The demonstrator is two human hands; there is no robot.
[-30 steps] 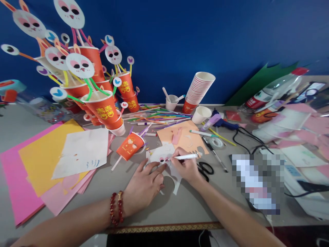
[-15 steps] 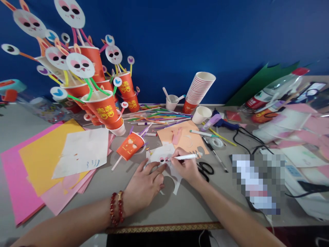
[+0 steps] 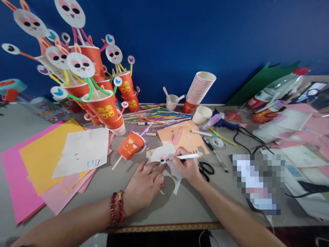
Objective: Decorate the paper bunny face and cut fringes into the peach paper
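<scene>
A piece of white paper [image 3: 161, 152] with cut-out edges lies on the table in front of me. Two dark eyes with pink around them are drawn on it. My left hand [image 3: 145, 183] rests flat on the paper's lower left part, fingers spread. Pinched in my right hand [image 3: 187, 168] is a white marker [image 3: 189, 156], its tip at the right eye. Black-handled scissors [image 3: 206, 168] lie just right of that hand, their blades hidden. Left of the paper, a red paper cup [image 3: 130, 145] lies on its side with purple strips and a pale stick in it.
Red cups with rabbit faces [image 3: 81, 65] stand at the back left. Coloured sheets [image 3: 28, 161] lie on the left. Behind are many pipe cleaners [image 3: 156, 116] and a tall cup stack [image 3: 199, 91]. Right lie orange paper [image 3: 190, 132], a glue gun [image 3: 226, 122] and a blurred-out phone [image 3: 253, 185].
The marker's tip has shifted very slightly at the right eye, where the dark mark is being drawn. My left hand has stayed in place.
</scene>
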